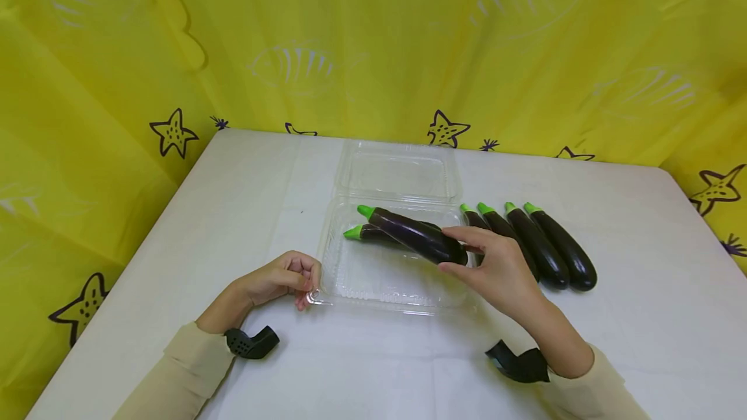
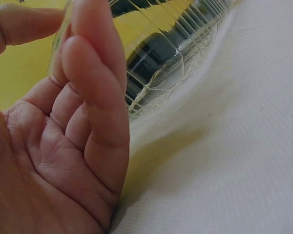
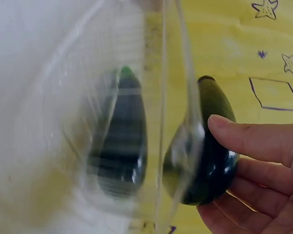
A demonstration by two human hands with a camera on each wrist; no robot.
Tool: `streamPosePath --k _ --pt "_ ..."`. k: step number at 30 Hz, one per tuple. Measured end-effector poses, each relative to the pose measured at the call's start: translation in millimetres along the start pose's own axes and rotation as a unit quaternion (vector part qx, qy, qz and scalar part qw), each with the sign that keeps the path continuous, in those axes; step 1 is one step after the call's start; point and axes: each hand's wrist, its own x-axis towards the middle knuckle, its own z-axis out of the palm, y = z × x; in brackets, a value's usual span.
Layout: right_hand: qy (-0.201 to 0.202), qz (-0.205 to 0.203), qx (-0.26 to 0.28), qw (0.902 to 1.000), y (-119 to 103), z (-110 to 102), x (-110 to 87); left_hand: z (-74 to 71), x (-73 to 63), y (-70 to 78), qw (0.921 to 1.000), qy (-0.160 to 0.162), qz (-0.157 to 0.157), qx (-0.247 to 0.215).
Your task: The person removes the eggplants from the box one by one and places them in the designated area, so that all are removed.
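Observation:
Held by its rounded end in my right hand point(image 1: 500, 271) is a dark purple eggplant point(image 1: 417, 236), its green stem tip pointing to the far left. It slants over a clear plastic clamshell container point(image 1: 382, 306). Beneath it, a second eggplant point(image 1: 376, 234) lies in the container's base, partly covered from view. My left hand point(image 1: 286, 279) pinches the container's near left corner between thumb and fingers. In the right wrist view, the thumb and fingers grip the eggplant point(image 3: 217, 161) beside the clear wall, through which another eggplant point(image 3: 119, 151) shows.
Several more eggplants point(image 1: 563, 248) lie side by side to the right of the container, stems pointing away. The container's lid point(image 1: 399, 174) is folded back flat on the white table point(image 1: 262, 180). A yellow patterned cloth point(image 1: 379, 31) rises behind and along the sides.

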Motion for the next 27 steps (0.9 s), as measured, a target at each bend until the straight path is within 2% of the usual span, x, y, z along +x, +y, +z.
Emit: streamPosePath --k 8,22,27 --pt "0.032 0.019 -0.008 0.9993 10.7 -23.8 -9.4 0.0 -0.3 -0.6 1.0 -0.002 0.004 0.0" --pt "0.034 0.114 -0.03 0.9925 28.8 -57.1 -22.1 1.5 -1.1 0.7 1.0 0.004 -0.002 0.003" --pt "0.046 0.134 -0.041 0.9891 38.6 -68.0 -28.2 1.6 -0.4 0.8 1.0 0.003 -0.001 0.004"
